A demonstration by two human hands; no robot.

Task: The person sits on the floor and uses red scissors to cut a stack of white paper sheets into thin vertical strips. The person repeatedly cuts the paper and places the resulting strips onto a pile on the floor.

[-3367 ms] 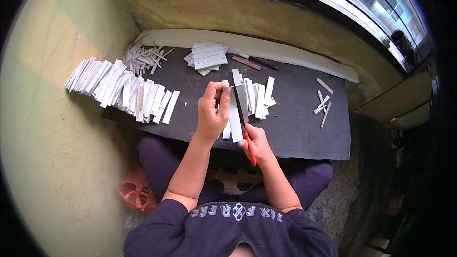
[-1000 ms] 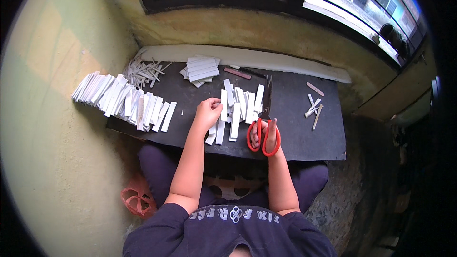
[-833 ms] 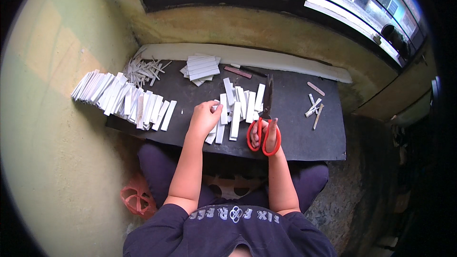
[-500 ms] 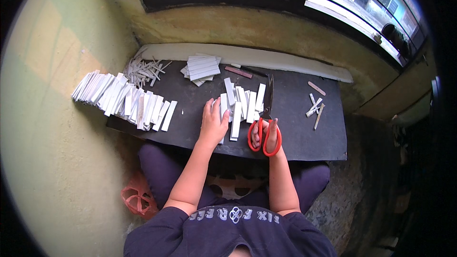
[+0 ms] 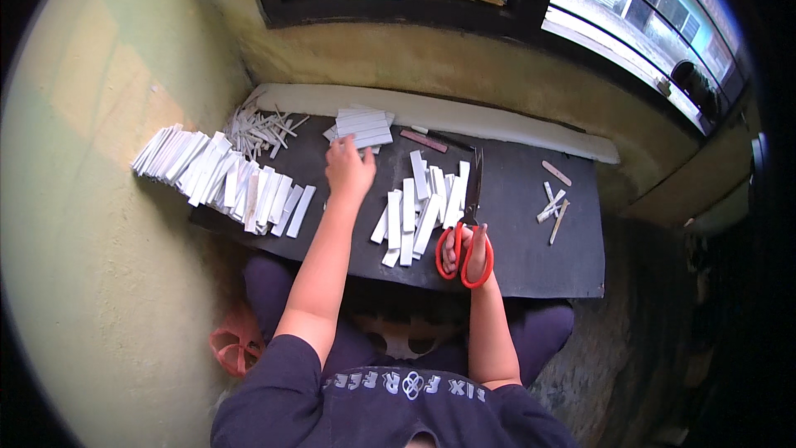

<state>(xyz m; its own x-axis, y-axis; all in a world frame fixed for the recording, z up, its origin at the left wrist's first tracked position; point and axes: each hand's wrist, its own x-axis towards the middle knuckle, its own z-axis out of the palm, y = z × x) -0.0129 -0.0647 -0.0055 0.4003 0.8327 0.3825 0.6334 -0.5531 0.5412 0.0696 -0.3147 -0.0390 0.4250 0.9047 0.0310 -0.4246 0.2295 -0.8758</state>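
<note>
My left hand [image 5: 350, 171] reaches over the black tabletop, fingers spread and bent down at the near edge of a small stack of white squares marked with lines [image 5: 363, 126]. Nothing shows between its fingers. My right hand [image 5: 478, 255] grips scissors with red handles [image 5: 458, 242], fingers through the loops, and the dark blades point away from me. Between my hands, a loose pile of cut white strips [image 5: 408, 220] lies close to the blades.
A long row of packed white strips [image 5: 211, 170] runs along the left edge of the black table [image 5: 539, 257]. Behind it lie thin offcuts [image 5: 259, 129]. A pinkish bar [image 5: 424, 140] rests near the back, and several small sticks [image 5: 550, 203] lie at right.
My left hand has left the loose strip pile and moved away from me and left, to the stack of lined squares. The right hand keeps the scissors in nearly the same place.
</note>
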